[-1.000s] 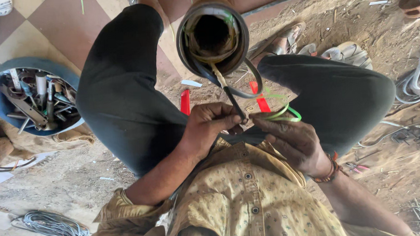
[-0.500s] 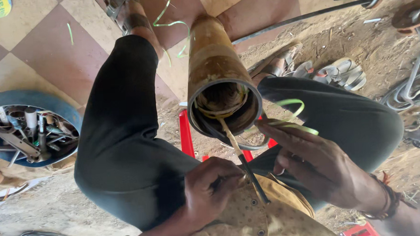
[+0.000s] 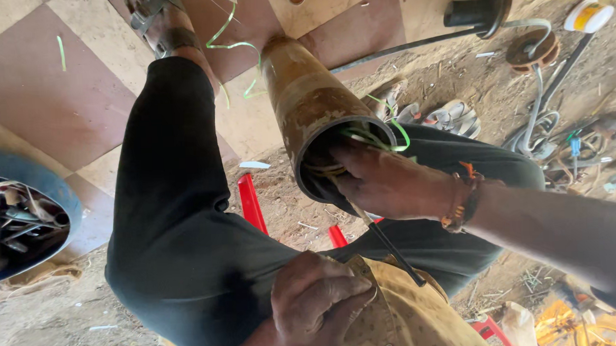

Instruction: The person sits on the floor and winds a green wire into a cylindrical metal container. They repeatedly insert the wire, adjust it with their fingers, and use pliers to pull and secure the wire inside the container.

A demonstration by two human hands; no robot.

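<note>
A: Largest item?
B: Rusty cylinder (image 3: 305,104), propped between the knees, open end up.
A: Hands?
B: Right hand (image 3: 384,183) at the rim, fingers closed on a thin rod (image 3: 391,245) and green strip (image 3: 389,124). Left hand (image 3: 317,300) fisted on the thigh, empty.
A: Step?
B: Working the winding inside, apparently; steady prying suits.

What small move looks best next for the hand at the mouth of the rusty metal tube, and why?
Probably ease the thin dark rod deeper into the rusty brown metal tube: the right hand grips it at the tube's open end beside green strips, while the left hand rests on the thigh.
</note>
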